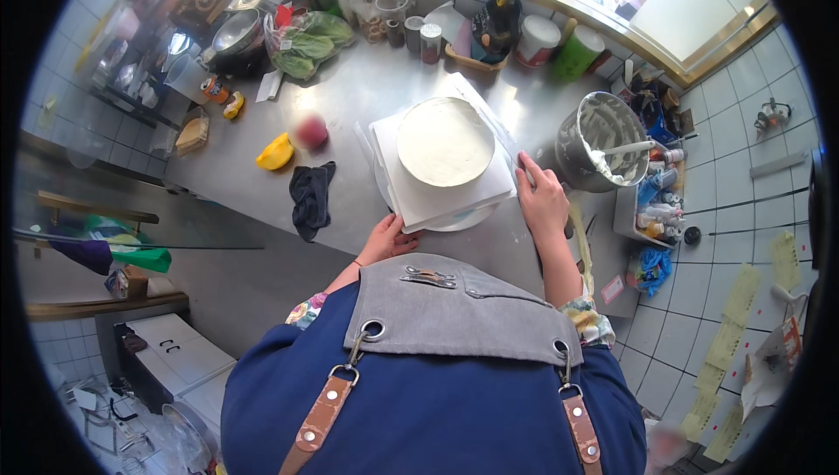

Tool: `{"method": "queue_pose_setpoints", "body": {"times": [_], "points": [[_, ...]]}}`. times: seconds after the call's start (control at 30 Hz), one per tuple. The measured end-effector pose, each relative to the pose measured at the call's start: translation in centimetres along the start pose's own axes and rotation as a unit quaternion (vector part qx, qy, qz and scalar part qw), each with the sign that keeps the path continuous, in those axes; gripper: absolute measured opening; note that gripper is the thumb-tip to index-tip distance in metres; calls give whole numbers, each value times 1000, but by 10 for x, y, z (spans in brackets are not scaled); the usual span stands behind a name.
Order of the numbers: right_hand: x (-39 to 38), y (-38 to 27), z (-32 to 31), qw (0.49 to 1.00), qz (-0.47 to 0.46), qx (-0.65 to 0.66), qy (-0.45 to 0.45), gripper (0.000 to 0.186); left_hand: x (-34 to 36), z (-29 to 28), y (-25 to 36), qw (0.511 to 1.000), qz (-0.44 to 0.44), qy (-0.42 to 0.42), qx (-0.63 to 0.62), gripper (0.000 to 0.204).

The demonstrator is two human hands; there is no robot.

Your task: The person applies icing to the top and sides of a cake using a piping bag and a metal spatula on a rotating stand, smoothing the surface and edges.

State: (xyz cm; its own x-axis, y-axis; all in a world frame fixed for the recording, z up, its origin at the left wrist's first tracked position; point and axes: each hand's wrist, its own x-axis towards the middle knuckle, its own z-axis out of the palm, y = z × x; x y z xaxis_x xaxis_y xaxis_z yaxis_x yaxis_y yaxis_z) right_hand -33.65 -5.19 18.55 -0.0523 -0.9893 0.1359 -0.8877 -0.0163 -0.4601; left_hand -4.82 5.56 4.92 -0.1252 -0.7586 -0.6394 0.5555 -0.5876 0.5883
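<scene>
A round cake (445, 140) covered in white cream sits on a square white board (418, 200) atop a turntable on the steel counter (367, 95). My left hand (387, 239) grips the board's near corner. My right hand (542, 198) is closed on a flat scraper (523, 163) held against the cake's right side. My blue apron with a grey bib fills the lower picture.
A steel mixing bowl (601, 141) of white cream with a spatula stands right of the cake. A dark cloth (311, 198), a yellow piece (275, 152) and a red fruit (311, 132) lie to the left. Tubs, jars and bagged greens (310, 43) line the back. Small bottles (660, 211) crowd the right edge.
</scene>
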Motion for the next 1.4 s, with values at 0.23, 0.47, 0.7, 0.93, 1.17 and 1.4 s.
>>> {"method": "queue_pose_setpoints", "body": {"times": [0.23,0.47,0.7,0.93,1.17,1.4], "points": [[3,0,4,1000,10,-5,-12,32,19,-27,1,998,63,-9,23,41],[5,0,8,1000,10,-8,-19,32,25,-34,0,998,56,-9,37,43],[-9,-7,8,999,2,-16,-45,30,21,-30,6,998,52,-2,42,45],[-32,-16,0,997,-18,-5,-73,30,20,-29,10,998,52,4,46,43],[-67,-21,-28,972,-92,74,-205,30,20,-30,8,997,62,2,46,42],[-75,52,-18,913,29,396,-98,39,22,-33,5,997,66,4,49,40]]}}
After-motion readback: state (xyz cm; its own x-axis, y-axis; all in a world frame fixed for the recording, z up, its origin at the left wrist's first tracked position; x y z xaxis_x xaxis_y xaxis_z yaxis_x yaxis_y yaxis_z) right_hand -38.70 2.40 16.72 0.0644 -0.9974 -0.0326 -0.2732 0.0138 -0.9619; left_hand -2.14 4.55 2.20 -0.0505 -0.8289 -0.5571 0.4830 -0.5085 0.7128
